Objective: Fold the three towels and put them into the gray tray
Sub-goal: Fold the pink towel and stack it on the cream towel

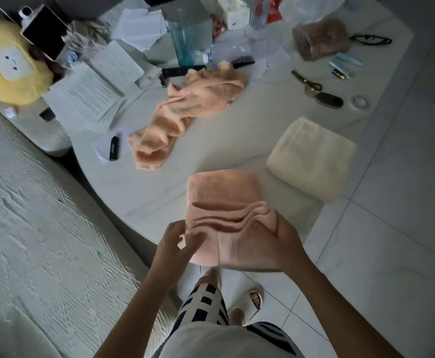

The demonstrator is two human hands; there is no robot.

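White table (211,156); right hand (268,241) grips folded pink towel (224,192); left hand (179,241) spread; no legible writing.

Both bare forearms reach forward from the bottom of the view. The right hand (268,239) grips the folded towel (224,200) at its near right corner, thumb on top. The left hand (177,244), fingers spread and loosely bent, touches the towel's near left corner.

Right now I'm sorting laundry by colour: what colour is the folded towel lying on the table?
Cream, an off-white; the folded towel shows in the head view.
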